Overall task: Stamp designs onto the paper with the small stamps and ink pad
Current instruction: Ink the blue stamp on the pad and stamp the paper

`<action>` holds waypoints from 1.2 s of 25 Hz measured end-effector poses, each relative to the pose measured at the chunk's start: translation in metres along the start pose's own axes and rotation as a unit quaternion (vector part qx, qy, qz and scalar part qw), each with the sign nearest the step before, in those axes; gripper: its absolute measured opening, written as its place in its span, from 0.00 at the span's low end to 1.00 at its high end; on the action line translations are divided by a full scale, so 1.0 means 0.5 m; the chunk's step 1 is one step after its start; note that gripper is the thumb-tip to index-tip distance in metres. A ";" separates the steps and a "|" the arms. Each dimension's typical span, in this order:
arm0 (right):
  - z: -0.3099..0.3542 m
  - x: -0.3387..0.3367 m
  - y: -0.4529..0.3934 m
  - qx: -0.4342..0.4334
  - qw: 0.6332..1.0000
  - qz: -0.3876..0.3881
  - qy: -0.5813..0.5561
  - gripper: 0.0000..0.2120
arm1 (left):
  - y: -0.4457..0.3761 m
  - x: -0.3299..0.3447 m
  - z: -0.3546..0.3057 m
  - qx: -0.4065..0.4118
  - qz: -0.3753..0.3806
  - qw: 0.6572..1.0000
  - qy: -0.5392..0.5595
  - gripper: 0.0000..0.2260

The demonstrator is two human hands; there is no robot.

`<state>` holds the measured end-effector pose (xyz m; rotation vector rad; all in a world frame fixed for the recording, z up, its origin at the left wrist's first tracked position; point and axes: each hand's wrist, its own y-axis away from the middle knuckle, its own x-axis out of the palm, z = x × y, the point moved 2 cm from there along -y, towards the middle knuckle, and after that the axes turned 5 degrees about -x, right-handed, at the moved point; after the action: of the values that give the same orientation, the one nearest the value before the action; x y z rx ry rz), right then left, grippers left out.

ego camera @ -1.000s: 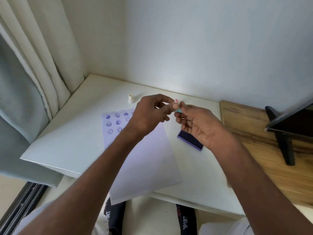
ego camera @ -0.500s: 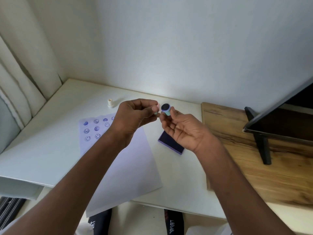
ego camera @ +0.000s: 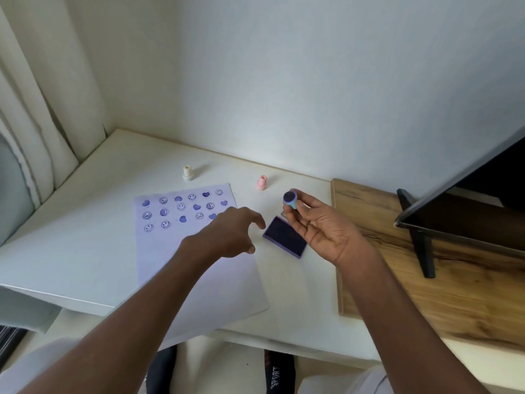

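Note:
My right hand (ego camera: 321,226) pinches a small teal stamp (ego camera: 290,199), its inked purple face turned up toward me, just above the purple ink pad (ego camera: 285,236). My left hand (ego camera: 231,233) hovers over the right edge of the white paper (ego camera: 181,251), fingers spread and holding nothing. The paper carries several purple smiley and heart prints in its upper part. A pink stamp (ego camera: 262,182) stands upright on the white table (ego camera: 85,223) beyond the paper. Farther left, a cream stamp (ego camera: 187,172) also stands upright.
A wooden board (ego camera: 426,280) lies to the right of the ink pad, with a dark screen on a black stand (ego camera: 420,245) on it. Curtains (ego camera: 37,109) hang at the left. The wall runs close behind the table.
My hands have separated. The pink stamp that was in my left fingers now stands on the table, and that hand has dropped over the paper. The right hand still holds the teal stamp.

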<state>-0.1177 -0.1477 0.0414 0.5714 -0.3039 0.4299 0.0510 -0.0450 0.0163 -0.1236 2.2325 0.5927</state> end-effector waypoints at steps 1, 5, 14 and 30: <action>-0.006 -0.009 0.004 -0.030 0.994 -0.020 0.099 0.12 | 0.002 -0.001 0.001 0.000 -0.008 1.000 -0.019 0.25; -0.038 -0.051 0.025 -0.058 0.946 -0.101 0.302 0.08 | 0.003 -0.009 0.015 -0.021 -0.028 0.996 -0.088 0.29; -0.040 -0.008 -0.049 -0.140 0.844 -0.066 0.514 0.10 | -0.006 0.011 0.013 -0.003 0.028 0.998 -0.061 0.34; -0.017 -0.012 -0.027 -0.183 0.747 -0.078 0.634 0.18 | -0.012 0.023 -0.004 0.019 0.002 0.999 -0.035 0.28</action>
<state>-0.1154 -0.1551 0.0261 -0.1728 0.9670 0.4920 0.0435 -0.0500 0.0070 -0.0778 2.1751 0.5483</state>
